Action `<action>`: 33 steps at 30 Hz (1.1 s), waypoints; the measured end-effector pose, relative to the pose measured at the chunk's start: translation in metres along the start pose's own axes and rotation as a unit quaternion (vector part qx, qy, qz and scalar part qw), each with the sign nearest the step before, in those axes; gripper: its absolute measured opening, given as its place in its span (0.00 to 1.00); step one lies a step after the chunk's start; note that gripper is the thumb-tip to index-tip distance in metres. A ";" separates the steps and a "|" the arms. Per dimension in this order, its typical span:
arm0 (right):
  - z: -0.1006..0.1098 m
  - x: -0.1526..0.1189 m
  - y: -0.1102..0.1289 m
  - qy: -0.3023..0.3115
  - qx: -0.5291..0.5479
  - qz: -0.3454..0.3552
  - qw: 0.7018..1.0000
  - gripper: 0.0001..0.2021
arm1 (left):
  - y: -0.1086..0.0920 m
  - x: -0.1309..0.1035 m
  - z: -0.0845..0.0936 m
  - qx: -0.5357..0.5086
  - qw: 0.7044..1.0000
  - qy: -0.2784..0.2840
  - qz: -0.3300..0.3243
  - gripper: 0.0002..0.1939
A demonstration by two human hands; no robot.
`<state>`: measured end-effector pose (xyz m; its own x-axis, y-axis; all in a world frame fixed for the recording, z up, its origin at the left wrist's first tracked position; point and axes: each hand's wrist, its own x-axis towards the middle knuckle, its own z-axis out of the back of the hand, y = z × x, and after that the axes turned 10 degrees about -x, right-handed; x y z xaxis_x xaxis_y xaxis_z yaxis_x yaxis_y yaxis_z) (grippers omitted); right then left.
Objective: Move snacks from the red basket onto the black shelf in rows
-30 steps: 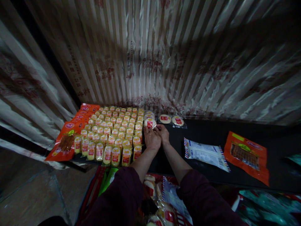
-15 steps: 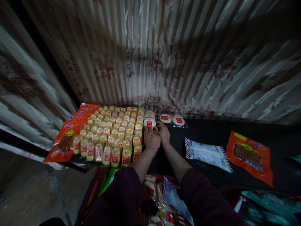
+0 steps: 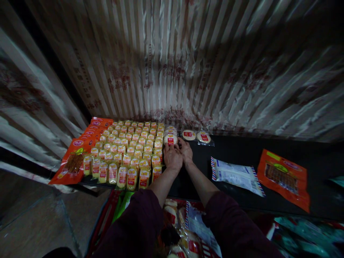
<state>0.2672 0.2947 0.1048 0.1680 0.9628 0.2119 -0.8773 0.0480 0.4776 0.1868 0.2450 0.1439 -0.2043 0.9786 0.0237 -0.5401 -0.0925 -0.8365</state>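
Striped, red-printed sheeting (image 3: 174,89) is hanging in dim light behind a black surface (image 3: 228,148). The left hand (image 3: 172,157) is resting its fingertips at the near edge of a round wrapped pack (image 3: 170,139), while the right hand (image 3: 186,151) is curving in just beside the pack's right edge; the grip is narrow, though whether either hand is pinching the pack cannot be told. Compared with a second ago, the right fingers are reaching slightly farther up alongside and the pack is keeping its place, suggesting a small adjustment rather than a lift. Pale and disc-shaped, it is showing red print under clear wrapping and sitting at the front of a column of similar round packs (image 3: 170,131). To its left, rows of yellow packs (image 3: 131,178) are lining up beside orange packets (image 3: 72,161); to its right, two more round packs (image 3: 189,135) are lying near the sheeting, with a white packet (image 3: 235,175) and another orange packet (image 3: 285,179) farther out
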 end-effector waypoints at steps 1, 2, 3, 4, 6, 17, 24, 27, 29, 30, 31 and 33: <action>0.001 -0.001 0.001 0.002 0.001 -0.004 1.000 0.22 | -0.001 -0.001 0.001 0.000 1.000 0.002 0.002 0.19; 0.003 -0.002 0.001 0.003 0.002 -0.011 1.000 0.22 | -0.001 -0.002 0.002 -0.001 1.000 0.004 0.002 0.19; 0.004 -0.003 0.002 0.003 0.004 -0.019 1.000 0.22 | -0.002 -0.003 0.003 -0.001 1.000 0.004 0.001 0.18; 0.006 -0.005 0.002 0.002 0.006 -0.024 1.000 0.22 | -0.003 -0.004 0.003 -0.001 1.000 0.003 0.001 0.18; 0.008 -0.009 0.003 -0.005 0.008 -0.027 1.000 0.21 | -0.004 -0.007 0.005 -0.004 1.000 0.003 0.002 0.18; 0.024 -0.057 -0.003 -0.026 0.058 0.025 0.998 0.15 | -0.011 -0.045 0.017 -0.055 0.998 0.034 0.006 0.18; 0.039 -0.098 0.002 -0.009 0.108 0.020 0.994 0.16 | -0.013 -0.083 0.042 -0.046 0.995 0.089 0.021 0.17; 0.050 -0.121 0.007 -0.016 0.119 0.041 0.992 0.17 | -0.006 -0.101 0.055 -0.068 0.992 0.106 -0.001 0.16; 0.060 -0.139 0.011 -0.019 0.118 0.061 0.991 0.17 | 0.002 -0.115 0.064 -0.094 0.988 0.115 -0.031 0.15; 0.065 -0.149 0.014 -0.016 0.116 0.075 0.990 0.17 | 0.008 -0.122 0.068 -0.106 0.986 0.121 -0.045 0.14; 0.069 -0.160 0.015 -0.009 0.118 0.092 0.989 0.17 | 0.014 -0.129 0.073 -0.113 0.984 0.126 -0.056 0.14; 0.075 -0.182 0.018 0.008 0.123 0.121 0.985 0.17 | 0.026 -0.145 0.080 -0.119 0.981 0.138 -0.064 0.13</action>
<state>0.2541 0.1006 0.1385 -0.0424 0.9421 0.3328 -0.7555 -0.2482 0.6063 0.1369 0.0856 0.1626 0.1002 0.9949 0.0150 -0.3337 0.0478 -0.9415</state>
